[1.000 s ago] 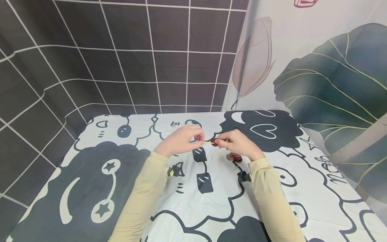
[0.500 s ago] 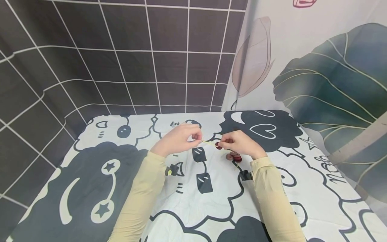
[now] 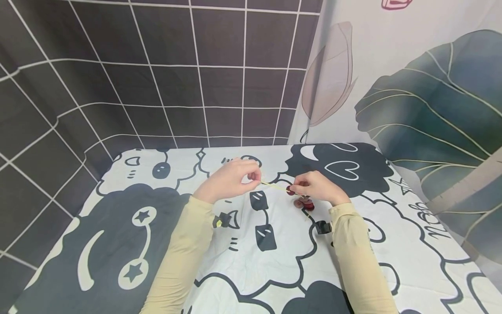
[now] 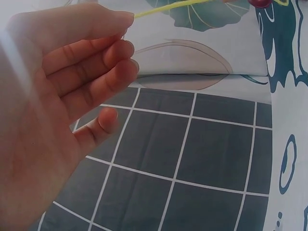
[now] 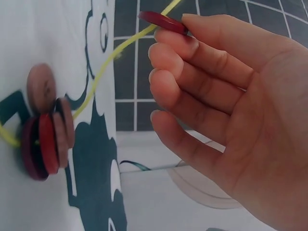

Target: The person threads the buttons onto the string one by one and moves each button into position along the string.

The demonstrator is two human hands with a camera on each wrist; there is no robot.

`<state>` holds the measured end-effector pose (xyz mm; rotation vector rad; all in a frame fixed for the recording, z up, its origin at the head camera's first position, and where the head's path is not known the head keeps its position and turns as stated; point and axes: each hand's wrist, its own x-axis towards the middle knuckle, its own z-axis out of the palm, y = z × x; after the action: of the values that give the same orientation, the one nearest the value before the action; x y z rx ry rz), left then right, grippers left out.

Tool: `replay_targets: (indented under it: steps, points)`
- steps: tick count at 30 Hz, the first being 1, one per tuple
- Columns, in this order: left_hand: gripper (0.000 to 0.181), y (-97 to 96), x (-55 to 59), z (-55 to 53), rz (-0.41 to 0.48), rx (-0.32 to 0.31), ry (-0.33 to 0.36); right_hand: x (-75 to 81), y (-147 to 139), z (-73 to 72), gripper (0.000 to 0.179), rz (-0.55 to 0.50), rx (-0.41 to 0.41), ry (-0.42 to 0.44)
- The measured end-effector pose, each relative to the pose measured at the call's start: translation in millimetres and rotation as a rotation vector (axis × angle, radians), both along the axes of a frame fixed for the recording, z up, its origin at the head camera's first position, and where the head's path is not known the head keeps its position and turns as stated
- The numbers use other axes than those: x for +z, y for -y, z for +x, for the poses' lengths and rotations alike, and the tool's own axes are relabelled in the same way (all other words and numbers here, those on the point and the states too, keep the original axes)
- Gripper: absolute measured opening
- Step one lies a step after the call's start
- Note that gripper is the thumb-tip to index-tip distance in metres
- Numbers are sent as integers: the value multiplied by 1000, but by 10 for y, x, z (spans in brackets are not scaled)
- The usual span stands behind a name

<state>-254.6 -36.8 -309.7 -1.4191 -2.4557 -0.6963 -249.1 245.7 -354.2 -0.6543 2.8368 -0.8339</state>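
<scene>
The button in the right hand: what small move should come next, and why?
Probably the right hand should slide the button along the string to the other buttons: it looks threaded, the left hand pinches the string, and the string runs on down to them.

Bright head view, soft shadows, glare across left wrist view

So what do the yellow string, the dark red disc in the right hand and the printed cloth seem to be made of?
Yellow string: probably yarn or cord, matte, since it curves softly without shine. Dark red disc: plastic or painted wood, hard to tell; it is smooth, rigid-looking, with a slight sheen. Printed cloth: likely fabric, matte, going by its faint creases.
</scene>
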Motion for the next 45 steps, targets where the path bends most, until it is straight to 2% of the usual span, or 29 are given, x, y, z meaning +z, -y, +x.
replay_targets:
  steps: [8, 16, 29, 35, 45]
  points:
    - [7, 22, 2, 7, 15, 2, -37, -71, -102, -32, 16, 6, -10, 4]
    - [8, 58, 13, -7, 53, -9, -117, -81, -158, -45, 17, 21, -21, 7]
    - [9, 75, 44, 21, 76, -21, -132, -192, -229, -65, 20, 35, -39, 22]
    - [10, 74, 42, 37, 78, -21, -143, -231, -281, -65, 20, 33, -54, 54]
    - [9, 55, 43, 43, 69, -37, -161, -249, -356, -53, 23, 90, -67, 101]
